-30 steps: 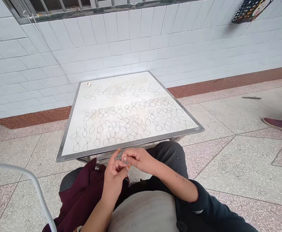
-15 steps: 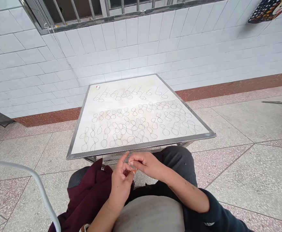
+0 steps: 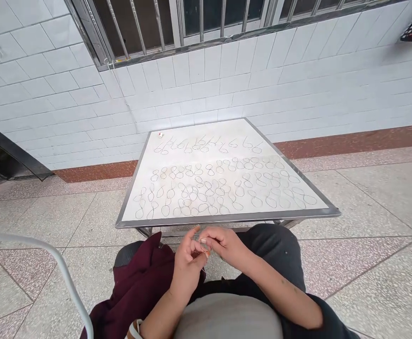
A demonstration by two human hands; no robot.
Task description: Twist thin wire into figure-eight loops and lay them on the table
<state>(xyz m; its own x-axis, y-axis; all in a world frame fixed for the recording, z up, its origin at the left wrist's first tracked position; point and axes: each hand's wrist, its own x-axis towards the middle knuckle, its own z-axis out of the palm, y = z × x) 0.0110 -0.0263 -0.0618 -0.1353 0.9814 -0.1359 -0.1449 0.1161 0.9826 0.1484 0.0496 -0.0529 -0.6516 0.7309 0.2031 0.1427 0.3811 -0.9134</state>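
Here, just off the tabletop's (image 3: 227,219) near edge, a thin strand (image 3: 204,248) is held at the fingertips. Fingertip work on it seems to be the step in hand: it is pinched by the left hand (image 3: 188,263) and, it appears, by the right hand (image 3: 225,245), the hands close together. By the left thumb an orange bit (image 3: 208,254) is seen; what it is cannot be told. A steady pinch and small, even tension seem called for next, the strand being easily lost. On the tabletop's nearer part, figure-eight loops (image 3: 240,188) are laid in loose rows; nearer its far edge, tailed loops (image 3: 201,145) are spread, and at its far left corner a small white-and-red item (image 3: 161,135) is placed.
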